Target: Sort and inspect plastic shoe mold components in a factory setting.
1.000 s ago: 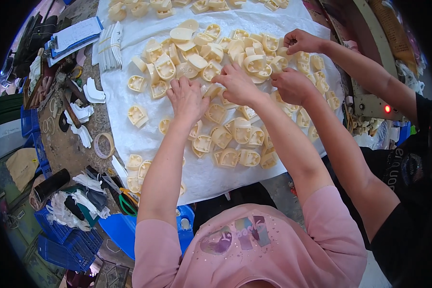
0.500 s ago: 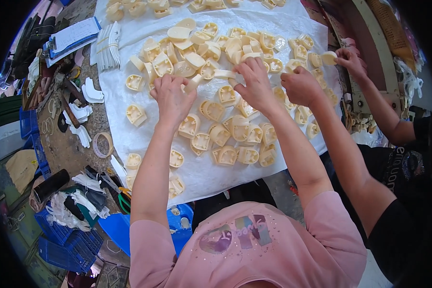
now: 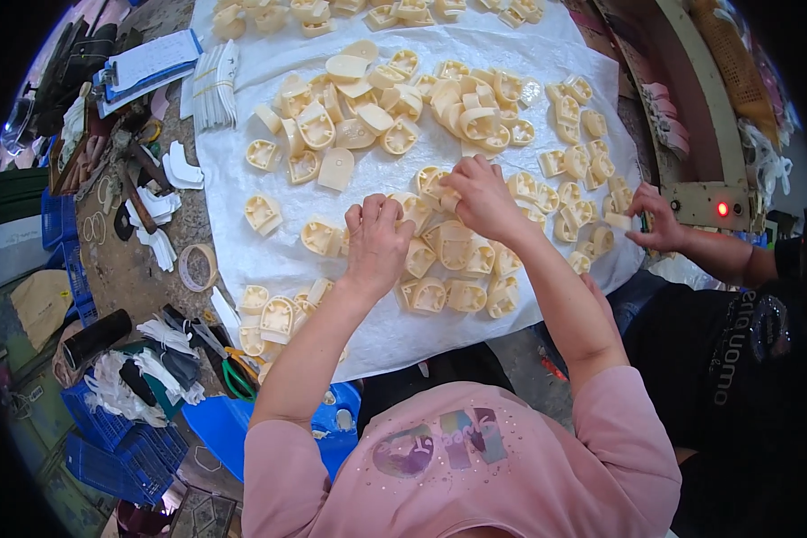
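Many cream D-shaped plastic shoe heels lie on a white sheet, in a heaped pile at the back and in a looser group nearer me. My left hand is over the left part of the near group, fingers curled down. What it grips, if anything, is hidden beneath the fingers. My right hand pinches a shoe heel at the group's far edge. Beside the large pile, one heel rests flat. A smaller cluster of heels sits by my left forearm.
At right, a co-worker's hand holds a heel by more grouped heels. A machine with a red light stands beyond. To the left are a clipboard, banded white strips, a tape roll and green-handled scissors.
Both my hands have moved from the far pile toward me, over the near group. One co-worker's hand came nearer along the right edge; the other drew back behind my right arm.
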Available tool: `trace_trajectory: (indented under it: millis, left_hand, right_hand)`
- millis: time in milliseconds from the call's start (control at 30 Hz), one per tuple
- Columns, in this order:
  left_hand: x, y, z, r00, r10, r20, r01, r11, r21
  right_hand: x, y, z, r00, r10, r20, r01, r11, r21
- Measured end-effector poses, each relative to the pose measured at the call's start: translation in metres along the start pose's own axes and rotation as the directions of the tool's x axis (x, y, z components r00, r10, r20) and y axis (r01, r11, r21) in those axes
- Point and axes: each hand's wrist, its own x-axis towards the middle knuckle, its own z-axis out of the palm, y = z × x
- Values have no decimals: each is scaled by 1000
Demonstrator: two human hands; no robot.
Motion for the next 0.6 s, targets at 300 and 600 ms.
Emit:
trace_trajectory:
  millis: [300,600]
  left_hand:
    - [38,-53,-17,950,-146,-274,154,988,10]
    - [102,-97,7,987,97,-128,-40,921,387]
  right_hand:
    - [80,0,16,928,369,-56,-362,926,110]
    - [117,-9,41,827,560,53,-562,817,127]
